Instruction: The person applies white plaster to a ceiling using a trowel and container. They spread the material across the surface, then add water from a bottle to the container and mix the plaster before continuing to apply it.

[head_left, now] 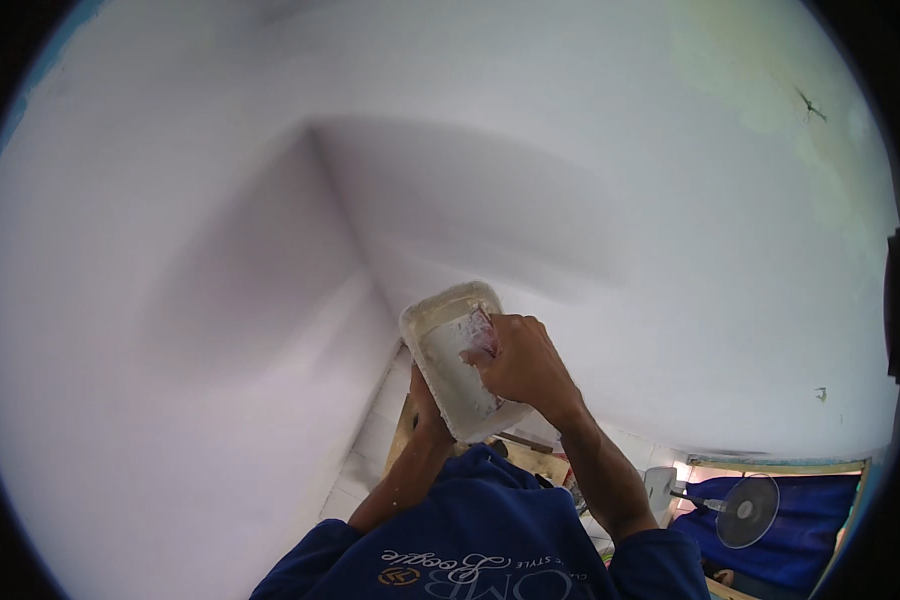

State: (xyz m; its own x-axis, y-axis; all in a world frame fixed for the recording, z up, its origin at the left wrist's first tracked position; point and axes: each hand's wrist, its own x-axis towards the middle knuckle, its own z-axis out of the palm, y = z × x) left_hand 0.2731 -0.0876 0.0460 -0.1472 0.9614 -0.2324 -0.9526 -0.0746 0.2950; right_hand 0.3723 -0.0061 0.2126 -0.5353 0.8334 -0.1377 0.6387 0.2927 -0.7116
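Observation:
A shallow, pale rectangular tray (438, 360) is held up in front of my chest, tilted, its rim and inner walls smeared with whitish paste. My left hand (422, 392) supports it from beneath; the tray hides most of the fingers. Inside the tray, my right hand (522, 362) grips a small flat purplish-red piece (484, 330) coated with white paste. Its exact kind is mostly hidden by the fingers. The thumb of that hand points toward the tray's middle.
Two white walls (270, 250) meet at a corner straight ahead. The right wall has a greenish patch (750, 80) and a dark crack-like mark (811, 106). At the lower right, a round fan (747, 510) stands before a blue curtain (805, 525). Wooden furniture (402, 430) shows below the tray.

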